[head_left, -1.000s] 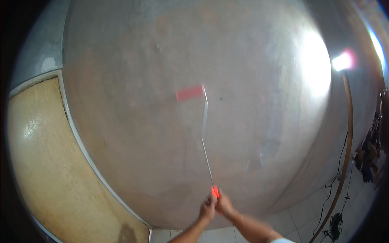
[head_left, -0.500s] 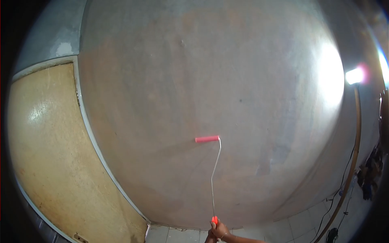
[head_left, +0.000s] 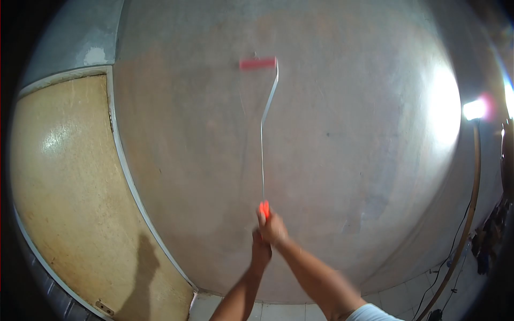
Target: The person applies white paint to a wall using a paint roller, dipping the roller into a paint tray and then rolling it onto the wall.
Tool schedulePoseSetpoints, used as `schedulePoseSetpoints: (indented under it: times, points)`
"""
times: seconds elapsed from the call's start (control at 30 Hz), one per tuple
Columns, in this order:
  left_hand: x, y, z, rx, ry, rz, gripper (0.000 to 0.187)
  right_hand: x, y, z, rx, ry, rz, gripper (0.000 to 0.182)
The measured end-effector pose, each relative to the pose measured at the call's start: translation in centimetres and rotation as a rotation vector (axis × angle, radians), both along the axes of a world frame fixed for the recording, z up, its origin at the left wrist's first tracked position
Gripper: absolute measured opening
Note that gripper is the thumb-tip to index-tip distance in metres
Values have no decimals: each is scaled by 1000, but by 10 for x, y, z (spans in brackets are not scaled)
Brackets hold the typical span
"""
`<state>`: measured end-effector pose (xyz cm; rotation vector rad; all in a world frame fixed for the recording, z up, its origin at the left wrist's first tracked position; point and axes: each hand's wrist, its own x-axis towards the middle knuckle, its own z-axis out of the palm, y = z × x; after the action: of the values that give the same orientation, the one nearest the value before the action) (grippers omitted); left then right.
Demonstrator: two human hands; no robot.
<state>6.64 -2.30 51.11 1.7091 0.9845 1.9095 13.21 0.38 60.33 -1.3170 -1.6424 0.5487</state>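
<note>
A paint roller (head_left: 258,64) with a pink sleeve lies sideways against, or very close to, the grey-brown wall (head_left: 342,171); contact is hard to make out. Its thin bent metal rod runs down to an orange handle. My right hand (head_left: 273,227) is wrapped round that handle, just below its top. Directly beneath, my left hand (head_left: 260,247) is closed round the lower part of the handle, which is mostly hidden by the fingers. Both arms reach up from the bottom of the view.
A worn yellowish door (head_left: 69,176) in a pale frame fills the left side. On the right, a bright lamp (head_left: 474,109) tops a wooden pole (head_left: 475,176) with a hanging cable. Dark items (head_left: 487,241) sit at the far right. Pale tiles (head_left: 278,311) edge the bottom.
Both hands have risen with the roller, moving its pink sleeve up the wall and slightly left. My forearms now show, and a shadow has appeared on the door.
</note>
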Motion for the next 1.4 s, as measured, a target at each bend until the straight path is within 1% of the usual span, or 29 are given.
schedulePoseSetpoints:
  times: [0.03, 0.1, 0.13, 0.17, 0.23, 0.3, 0.33, 0.37, 0.4, 0.43, 0.47, 0.5, 0.57, 0.6, 0.7, 0.77, 0.8, 0.83, 0.87, 0.9, 0.97, 1.0, 1.07, 1.13, 1.17, 1.2, 1.27, 1.33, 1.4]
  points:
    - [2, -22, -46, -117, 23, -20, 35, 10, -22, -46, -151, -11, 61, 52]
    - [12, -81, -152, -506, 0, -126, 36, 27, -61, -194, -301, -121, 49, 49]
    - [17, -117, -188, -713, -26, -181, 37, 36, -96, -240, -364, -104, 54, 51]
    - [22, -145, -212, -840, -48, -208, 37, 46, -140, -249, -541, -73, 98, 54]
    - [28, -168, -230, -865, -68, -213, 39, 59, -195, -275, -581, 72, 166, 66]
    - [25, -163, -219, -801, -60, -191, 40, 50, -173, -244, -547, 4, 189, 72]
    - [18, -150, -214, -727, -46, -176, 41, 48, -159, -231, -446, -23, 155, 57]
    - [10, -136, -196, -627, -25, -157, 42, 41, -126, -225, -380, -131, 212, 58]
    - [3, -115, -167, -512, -30, -159, 42, 32, -110, -162, -388, -9, 185, 56]
    - [-4, -92, -128, -382, -61, -171, 43, 24, -94, -113, -238, 1, 181, 54]
    - [-8, -73, -89, -277, -116, -203, 44, 22, -84, -65, -235, 14, 219, 56]
    - [-6, -57, -60, -188, -168, -240, 45, 20, -77, -32, -193, 38, 222, 55]
    - [15, -58, 6, -201, -363, -409, 38, 27, -66, 9, -220, -54, 179, 54]
    - [23, -65, 17, -207, -137, -297, 45, 34, -69, 11, -261, -74, 202, 54]
    - [53, -75, -64, -443, -272, -351, 43, 68, -89, -54, -226, -60, 63, 54]
    - [61, -100, -156, -838, -163, -602, 44, 113, -109, -124, -341, -58, -14, 57]
    - [71, -130, -205, -940, -105, -507, 50, 144, -123, -169, -359, -91, -67, 57]
    - [74, -166, -237, -1024, 241, -303, 59, 176, -144, -204, -455, -161, -135, 57]
    - [74, -204, -211, -1281, 498, -359, 64, 211, -171, -227, -534, -178, -159, 57]
    - [67, -245, -247, -1181, 487, -314, 61, 245, -199, -255, -553, -207, -187, 58]
    - [31, -314, -335, -1439, 473, -345, 64, 305, -255, -311, -586, -262, -255, 57]
    - [38, -345, -249, -1490, 462, -383, 58, 322, -276, -319, -659, -298, -274, 55]
    - [-2, -407, -285, -1690, 150, -292, 44, 338, -285, -325, -630, -299, -259, 55]
    - [-40, -427, -320, -1864, -139, -297, 45, 335, -273, -313, -553, -265, -216, 53]
    - [-47, -438, -332, -1886, -140, -285, 45, 319, -253, -295, -406, -227, -240, 49]
    - [-53, -440, -343, -1826, -98, -247, 44, 305, -231, -259, -429, -253, -169, 47]
    - [-46, -429, -330, -1751, -41, -201, 43, 280, -186, -205, -281, -288, -153, 51]
    - [5, -408, -250, -1639, 188, -68, 52, 280, -163, -141, -320, -412, -108, 50]
    - [14, -404, -224, -1554, 214, -92, 52, 303, -154, -155, -279, -378, -142, 50]
